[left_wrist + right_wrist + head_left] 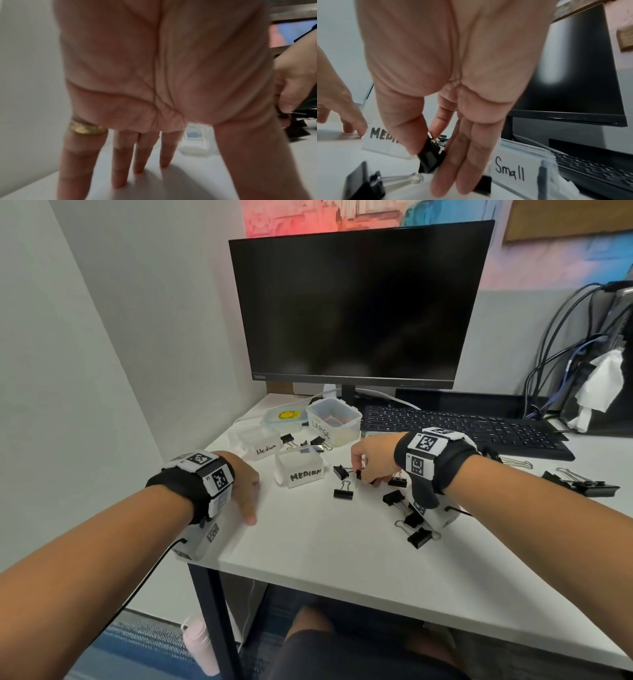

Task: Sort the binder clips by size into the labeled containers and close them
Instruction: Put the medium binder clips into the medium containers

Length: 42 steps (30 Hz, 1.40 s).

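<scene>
Thumb and fingers of right hand (453,94) pinching small black metal binder clip (430,159), just right of translucent plastic "MEDIUM" container (301,470); left hand (245,487) fingers straight, fingertips touching smooth white desk (325,542).

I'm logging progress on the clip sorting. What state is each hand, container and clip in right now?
left hand: open, fingertips resting on the desk.
right hand: pinching a black binder clip.
MEDIUM container: open, no lid on.
LARGE container: open, lid off.
Small container: only its labelled side shows; open or closed, cannot tell.
loose binder clips: unsorted on the desk.
monitor: screen dark.
</scene>
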Tool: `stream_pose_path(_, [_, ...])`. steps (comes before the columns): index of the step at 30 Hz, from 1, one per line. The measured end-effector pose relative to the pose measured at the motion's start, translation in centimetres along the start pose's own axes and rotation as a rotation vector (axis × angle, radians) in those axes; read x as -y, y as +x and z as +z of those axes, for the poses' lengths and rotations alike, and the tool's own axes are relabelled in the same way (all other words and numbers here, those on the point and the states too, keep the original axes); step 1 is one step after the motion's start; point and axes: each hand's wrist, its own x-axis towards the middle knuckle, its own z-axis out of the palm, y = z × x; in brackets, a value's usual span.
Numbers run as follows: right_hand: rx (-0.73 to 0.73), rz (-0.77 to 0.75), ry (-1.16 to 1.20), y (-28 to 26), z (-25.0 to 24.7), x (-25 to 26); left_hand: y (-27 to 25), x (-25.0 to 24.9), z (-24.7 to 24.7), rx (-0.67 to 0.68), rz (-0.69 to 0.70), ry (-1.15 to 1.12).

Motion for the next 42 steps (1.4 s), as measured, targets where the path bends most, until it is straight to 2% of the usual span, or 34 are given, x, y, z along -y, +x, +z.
stream_pose_path(6, [-0.060, -0.072, 0.039, 0.8, -0.8, 1.6, -0.3, 0.6, 0.8, 0.017, 0.024, -0.041])
stream_pose_path(10, [-0.113, -0.126, -0.020, 1.0, -1.0, 2.6, -0.5, 0.7, 0.9, -0.009, 0.036, -0.067])
stream_pose_path(18, [-0.210, -0.188, 0.185, 1.6, -1.2, 3.2, -0.3, 0.4, 1.0, -0.214, 0.048, -0.370])
stream_pose_path(22, [-0.204, -0.191, 0.211, 2.2, -1.2, 3.5, 0.3, 0.0, 0.9, -0.264, 0.093, -0.510])
stream_pose_path(36, [-0.275, -0.230, 0.232, 4.3, -1.3, 4.7, 1.8, -1.5, -1.2, -0.256, 0.047, -0.382])
stream_pose_path(42, [-0.242, -0.235, 0.164, 4.5, -0.9, 4.8, 1.7, -0.7, -1.6, -0.175, 0.075, -0.387])
